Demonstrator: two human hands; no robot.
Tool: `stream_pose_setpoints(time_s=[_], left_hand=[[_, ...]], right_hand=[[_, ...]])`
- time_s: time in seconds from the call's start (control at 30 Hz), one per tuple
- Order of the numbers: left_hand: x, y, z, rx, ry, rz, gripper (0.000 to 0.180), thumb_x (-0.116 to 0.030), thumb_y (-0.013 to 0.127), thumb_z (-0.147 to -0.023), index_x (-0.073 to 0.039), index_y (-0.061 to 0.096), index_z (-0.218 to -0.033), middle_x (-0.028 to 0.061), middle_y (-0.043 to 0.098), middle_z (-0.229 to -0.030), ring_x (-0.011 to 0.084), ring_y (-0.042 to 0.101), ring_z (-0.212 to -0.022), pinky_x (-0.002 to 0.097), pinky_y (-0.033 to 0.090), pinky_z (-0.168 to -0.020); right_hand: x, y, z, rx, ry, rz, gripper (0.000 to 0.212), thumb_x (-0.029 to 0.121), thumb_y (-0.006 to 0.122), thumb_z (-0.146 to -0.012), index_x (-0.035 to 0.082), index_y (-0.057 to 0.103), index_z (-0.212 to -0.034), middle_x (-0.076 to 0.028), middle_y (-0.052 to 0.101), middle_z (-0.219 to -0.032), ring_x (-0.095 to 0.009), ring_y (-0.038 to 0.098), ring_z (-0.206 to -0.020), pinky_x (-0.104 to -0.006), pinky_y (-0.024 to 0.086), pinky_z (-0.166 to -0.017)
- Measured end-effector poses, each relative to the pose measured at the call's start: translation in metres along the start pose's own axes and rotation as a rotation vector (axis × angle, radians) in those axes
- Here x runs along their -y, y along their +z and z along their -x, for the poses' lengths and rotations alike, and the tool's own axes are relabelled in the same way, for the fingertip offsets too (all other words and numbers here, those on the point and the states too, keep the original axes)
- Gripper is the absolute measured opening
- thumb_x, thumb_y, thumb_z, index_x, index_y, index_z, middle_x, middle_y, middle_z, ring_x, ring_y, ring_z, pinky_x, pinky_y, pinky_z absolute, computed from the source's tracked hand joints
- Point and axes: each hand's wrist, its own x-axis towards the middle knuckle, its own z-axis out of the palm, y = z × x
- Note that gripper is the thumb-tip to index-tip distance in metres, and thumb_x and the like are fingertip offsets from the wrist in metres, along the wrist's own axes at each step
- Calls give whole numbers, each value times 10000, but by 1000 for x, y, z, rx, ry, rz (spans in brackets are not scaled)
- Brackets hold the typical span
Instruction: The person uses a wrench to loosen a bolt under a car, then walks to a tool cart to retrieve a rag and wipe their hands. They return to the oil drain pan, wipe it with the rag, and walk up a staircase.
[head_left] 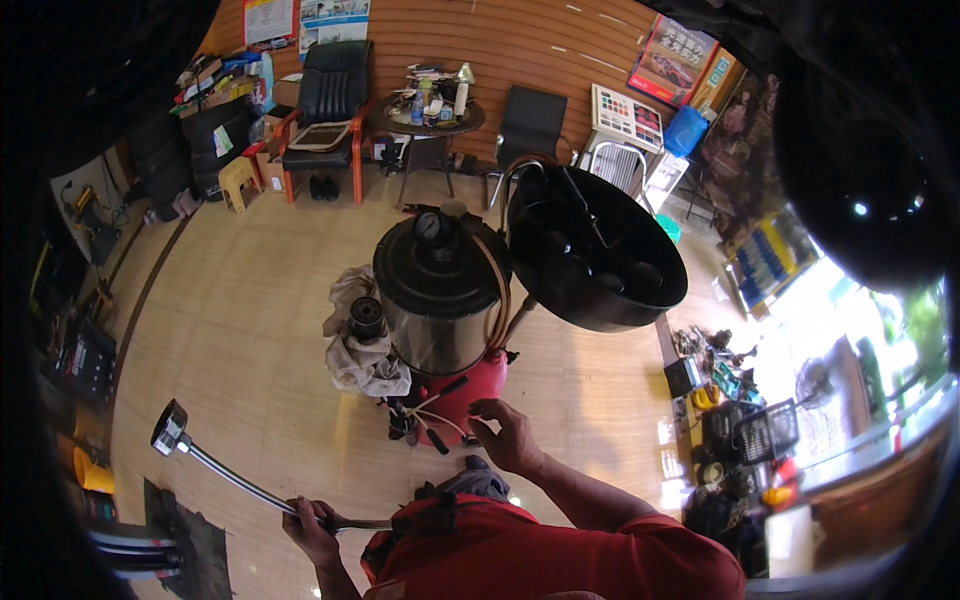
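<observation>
My left hand [313, 528] is closed round a chrome-handled band wrench [240, 485], whose dark ring-shaped head [168, 430] points to the far left. My right hand [512, 438] holds nothing visible, with its fingers loosely bent and a gap to the thumb. It hovers just right of the valve levers [430, 416] on the red tank [487, 383] of an oil drainer. Above that tank sits a clear cylinder [440, 340] with a black lid and a pressure gauge [432, 229]. A black oil filter [367, 318] rests on a crumpled pale rag [370, 370] at the cylinder's left.
The drainer's wide black pan [600, 250] stands out to the right, dark items inside. Farther off are a leather armchair [333, 90], a cluttered round table [425, 125] and a black chair [533, 125]. Tools and crates [765, 430] line the right side; tyres [215, 140] stand far left.
</observation>
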Motion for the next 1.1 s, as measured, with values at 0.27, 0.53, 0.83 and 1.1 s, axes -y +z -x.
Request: stream_pose_setpoints(time_s=[0.27, 0.53, 0.83, 1.1], left_hand=[[2, -19, 4, -36, -118, 40, 176, -119, 492, -900, -77, 406, -752, 2, 394, -523, 102, 424, -452, 237, 365, -421], [0, -11, 2, -34, 24, -55, 155, -80, 494, -899, -40, 457, -754, 36, 466, -569, 139, 497, -513, 268, 410, -475], [9, -10, 4, -62, 11, -34, 169, -101, 509, -915, -39, 476, -762, 31, 471, -569, 138, 516, -518, 262, 416, -461], [12, -19, 2, -65, 36, -10, 174, -133, 532, -909, -30, 488, -775, 35, 471, -563, 152, 522, -523, 277, 422, -470]], right_hand=[[-11, 12, -1, 22, 9, 46, 210, 112, 650, -807, 16, 587, -982, -157, 627, -921, -271, 632, -834, -345, 495, -706], [-3, 15, -4, 31, 20, 111, 176, 20, 647, -780, 2, 600, -948, -129, 646, -934, -230, 633, -839, -305, 487, -732], [-9, 20, -19, 59, -32, 129, 150, 19, 617, -796, -5, 598, -942, -126, 640, -921, -216, 639, -804, -297, 494, -707], [-17, 30, -42, 131, -68, 123, 196, 75, 621, -819, -9, 577, -991, -130, 644, -875, -200, 648, -749, -301, 505, -673]])
